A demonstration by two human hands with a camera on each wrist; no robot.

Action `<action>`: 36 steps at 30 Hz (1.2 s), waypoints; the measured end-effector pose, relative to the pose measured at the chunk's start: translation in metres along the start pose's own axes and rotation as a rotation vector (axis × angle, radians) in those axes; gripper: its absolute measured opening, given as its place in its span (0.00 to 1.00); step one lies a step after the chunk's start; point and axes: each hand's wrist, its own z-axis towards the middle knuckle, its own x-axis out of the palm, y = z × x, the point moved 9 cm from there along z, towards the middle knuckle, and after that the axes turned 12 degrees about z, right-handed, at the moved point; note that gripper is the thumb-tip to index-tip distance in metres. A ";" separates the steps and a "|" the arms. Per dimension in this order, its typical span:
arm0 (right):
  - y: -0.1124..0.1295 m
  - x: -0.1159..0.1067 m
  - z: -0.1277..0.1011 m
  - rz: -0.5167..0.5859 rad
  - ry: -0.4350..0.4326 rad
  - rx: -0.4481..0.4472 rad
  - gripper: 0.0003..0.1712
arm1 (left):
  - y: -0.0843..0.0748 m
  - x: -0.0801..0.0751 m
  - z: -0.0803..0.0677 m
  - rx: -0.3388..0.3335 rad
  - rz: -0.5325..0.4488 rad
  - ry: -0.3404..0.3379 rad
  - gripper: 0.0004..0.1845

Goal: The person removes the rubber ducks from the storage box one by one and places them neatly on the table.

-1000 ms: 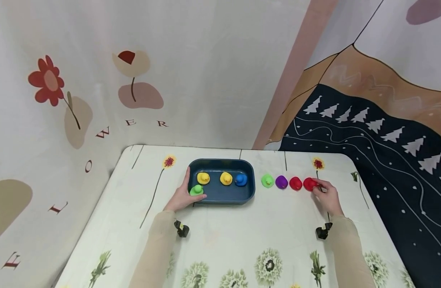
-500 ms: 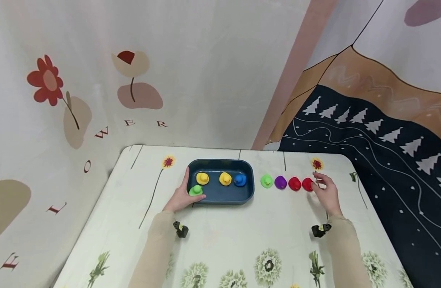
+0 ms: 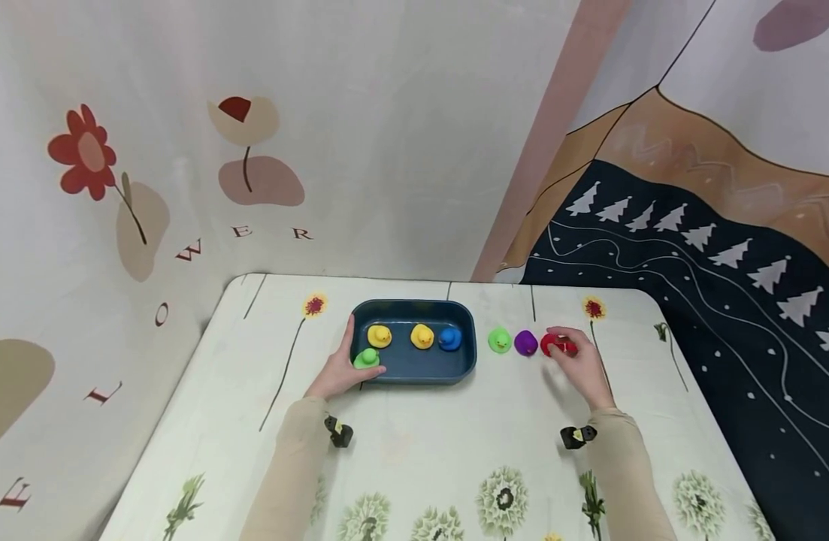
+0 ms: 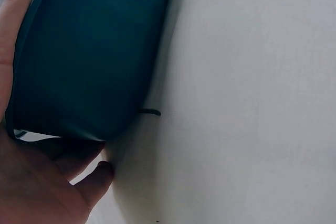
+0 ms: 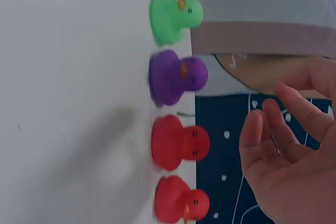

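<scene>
My left hand (image 3: pixel 336 374) holds the left end of a dark blue tray (image 3: pixel 428 370), its thumb along the near side; the left wrist view shows the tray's wall (image 4: pixel 89 61) close against this hand. Inside the tray sit a green duck (image 3: pixel 367 358), two yellow ducks (image 3: pixel 379 336) and a blue duck (image 3: pixel 450 338). My right hand (image 3: pixel 582 368) hovers over two red ducks (image 5: pixel 170 142), partly covering them in the head view. In the right wrist view its fingers (image 5: pixel 286 135) are loosely bent, apart from the ducks, with nothing between them.
To the left of the red ducks, a purple duck (image 3: pixel 525 343) and a green duck (image 3: pixel 500 340) complete a row on the table (image 3: pixel 414 451), right of the tray. A flower-printed cloth covers the table. Printed curtains (image 3: pixel 387 150) rise behind its far edge.
My right hand has moved left from the rightmost red duck to over both red ducks. That duck first shifted slightly left, toward the other red one. The left hand and tray stay put.
</scene>
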 end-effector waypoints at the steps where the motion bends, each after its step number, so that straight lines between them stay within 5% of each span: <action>1: 0.001 0.004 0.000 0.003 0.013 -0.007 0.17 | 0.000 0.000 0.000 0.000 -0.001 0.000 0.65; 18: 0.021 0.083 -0.008 0.094 0.246 -0.048 0.15 | -0.001 0.001 0.001 0.013 -0.001 -0.007 0.65; 29: 0.042 0.110 -0.002 0.159 0.246 -0.059 0.14 | -0.003 0.001 0.000 0.014 -0.001 -0.008 0.64; 36: 0.049 0.130 0.001 0.191 0.245 0.018 0.15 | -0.003 0.000 -0.001 0.009 -0.004 -0.010 0.63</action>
